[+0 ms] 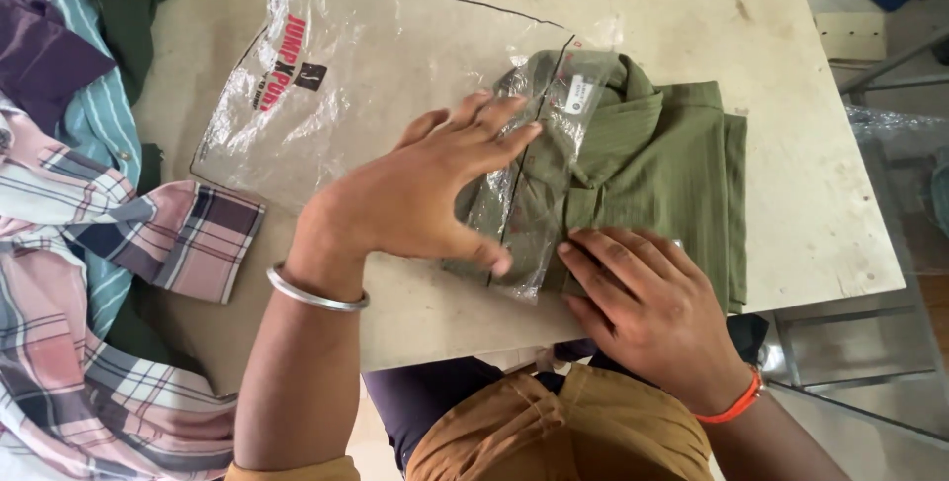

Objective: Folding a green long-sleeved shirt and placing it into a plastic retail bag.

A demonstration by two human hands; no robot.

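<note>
Folded green shirt (pixel 652 170) on table (pixel 474 313), collar end just inside clear bag (pixel 326 86). Left hand (pixel 415 194) flat, fingers spread, pressing bag mouth onto shirt. Right hand (pixel 647 308) flat on shirt's near edge, gripping nothing. Best to keep the fold pinned (plastic snags easily) while the bag slides over. Plaid shirts (pixel 89 273) left of bag.

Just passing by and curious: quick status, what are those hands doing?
Left hand spread flat on clear plastic bag. Right hand pressing folded green shirt, collar end inside bag mouth. Plaid shirts piled alongside, apart.
</note>
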